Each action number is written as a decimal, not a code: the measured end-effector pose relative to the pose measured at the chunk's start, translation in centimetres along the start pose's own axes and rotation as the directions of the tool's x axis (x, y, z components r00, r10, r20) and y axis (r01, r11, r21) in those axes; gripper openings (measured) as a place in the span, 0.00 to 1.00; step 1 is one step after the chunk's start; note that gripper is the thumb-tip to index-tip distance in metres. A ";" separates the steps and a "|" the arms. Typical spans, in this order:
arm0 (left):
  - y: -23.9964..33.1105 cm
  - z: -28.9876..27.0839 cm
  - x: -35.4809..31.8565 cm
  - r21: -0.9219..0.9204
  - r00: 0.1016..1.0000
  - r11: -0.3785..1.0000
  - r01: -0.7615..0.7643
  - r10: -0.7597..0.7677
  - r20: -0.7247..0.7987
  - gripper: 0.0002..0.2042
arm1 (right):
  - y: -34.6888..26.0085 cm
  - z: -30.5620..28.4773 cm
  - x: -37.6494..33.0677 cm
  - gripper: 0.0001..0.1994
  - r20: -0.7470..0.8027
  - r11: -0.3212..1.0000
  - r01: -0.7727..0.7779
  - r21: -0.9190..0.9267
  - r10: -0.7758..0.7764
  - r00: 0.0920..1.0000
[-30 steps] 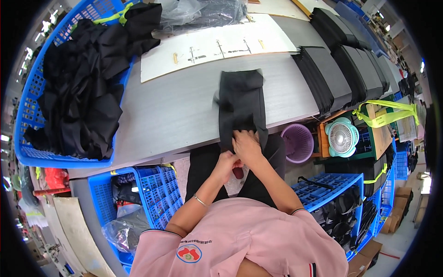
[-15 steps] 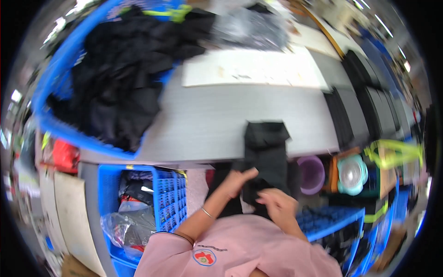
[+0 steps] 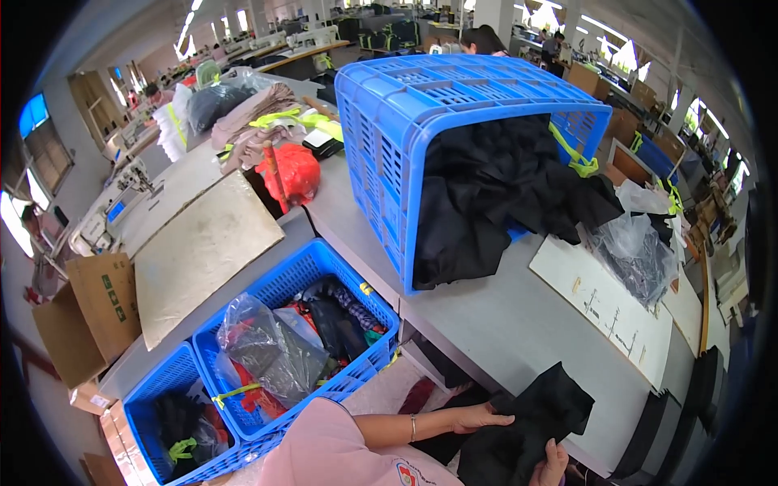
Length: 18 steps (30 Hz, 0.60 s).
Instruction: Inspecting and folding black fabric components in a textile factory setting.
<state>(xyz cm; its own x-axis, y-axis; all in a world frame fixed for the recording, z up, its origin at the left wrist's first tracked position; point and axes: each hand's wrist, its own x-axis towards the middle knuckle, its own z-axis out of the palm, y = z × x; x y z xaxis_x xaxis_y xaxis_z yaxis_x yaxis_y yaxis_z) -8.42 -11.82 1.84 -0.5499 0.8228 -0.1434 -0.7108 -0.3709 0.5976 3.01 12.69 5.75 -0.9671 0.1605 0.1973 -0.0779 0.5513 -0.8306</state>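
Note:
A folded piece of black fabric (image 3: 535,421) lies partly over the grey table's near edge and hangs down toward my lap. On its left side, my left hand (image 3: 480,417) is closed, thumb on top and the other fingers hidden beneath the cloth. At the lower right edge of the same piece, my right hand (image 3: 551,464) grips it between thumb and fingers. Farther off, a blue plastic crate (image 3: 381,146) lies on its side on the table. Black cloth (image 3: 486,211) spills in a heap from its opening.
A white board (image 3: 604,304) and a clear plastic bag (image 3: 636,251) lie on the grey table (image 3: 486,324). Blue crates of bagged cloth (image 3: 275,275) stand at my left, near a cardboard box (image 3: 101,312). Dark flat stacks (image 3: 648,437) sit at the right.
My view has swung up and to the left, bringing more of the room in. Both hands still hold the black fabric, which now appears lower and farther right.

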 end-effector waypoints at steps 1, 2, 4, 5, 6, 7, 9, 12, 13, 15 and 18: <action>0.2 0.0 -0.3 -0.005 1.000 1.000 -0.015 0.015 -0.019 0.35 | 0.0 0.6 -0.1 0.15 0.002 1.000 0.004 0.002 -0.004 1.000; 0.4 0.2 -0.5 -0.021 0.999 1.000 0.001 -0.002 -0.047 0.34 | 0.0 1.6 -0.3 0.13 0.001 0.856 -0.334 0.395 0.363 0.932; 0.6 0.6 -0.7 0.023 0.998 0.999 0.024 -0.023 -0.060 0.32 | -0.4 3.2 -0.8 0.08 -0.101 0.906 0.118 0.406 -0.084 0.991; 0.7 0.9 -0.8 0.039 0.996 0.998 0.053 -0.051 -0.068 0.31 | -0.6 3.2 -0.5 0.10 -0.035 0.820 -0.203 0.536 0.262 0.965; 0.7 1.1 -0.8 0.056 0.994 0.995 0.083 -0.078 -0.075 0.30 | -1.0 3.4 -0.6 0.12 0.071 0.614 -0.478 0.628 0.566 0.821; 0.7 1.4 -0.7 0.039 0.996 0.999 -0.024 0.027 -0.086 0.29 | -1.4 3.3 -0.4 0.12 0.064 0.615 -0.477 0.628 0.570 0.819; 0.5 2.0 -0.4 0.022 0.982 0.984 -0.175 0.177 -0.073 0.29 | -2.2 2.6 0.0 0.15 -0.020 0.672 -0.555 0.491 0.646 0.763; 0.2 3.2 0.2 0.240 0.954 0.963 -0.124 0.182 -0.237 0.29 | -3.5 1.9 -0.1 0.17 -0.043 0.703 -0.444 0.555 0.557 0.829; 0.3 3.5 0.4 0.235 0.952 0.963 -0.131 0.189 -0.241 0.29 | -3.7 1.8 -0.2 0.19 -0.041 0.685 -0.446 0.576 0.569 0.821; 0.6 4.3 0.7 0.153 0.969 0.985 -0.085 0.118 -0.218 0.29 | -4.1 1.8 -0.9 0.22 -0.100 0.864 -0.401 0.306 0.447 0.889; 0.2 6.0 0.9 0.045 0.979 0.996 -0.075 0.082 -0.186 0.26 | -4.6 1.5 -1.9 0.17 -0.024 0.594 -0.295 0.749 0.469 0.883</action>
<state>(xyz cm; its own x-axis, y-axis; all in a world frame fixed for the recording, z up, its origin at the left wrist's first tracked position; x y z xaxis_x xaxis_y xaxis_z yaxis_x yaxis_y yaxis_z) -6.47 -8.57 6.58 -0.6784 0.6951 -0.2378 -0.6470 -0.4120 0.6416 4.85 8.66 8.38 -0.8847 0.4200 -0.2025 0.0573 -0.3331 -0.9411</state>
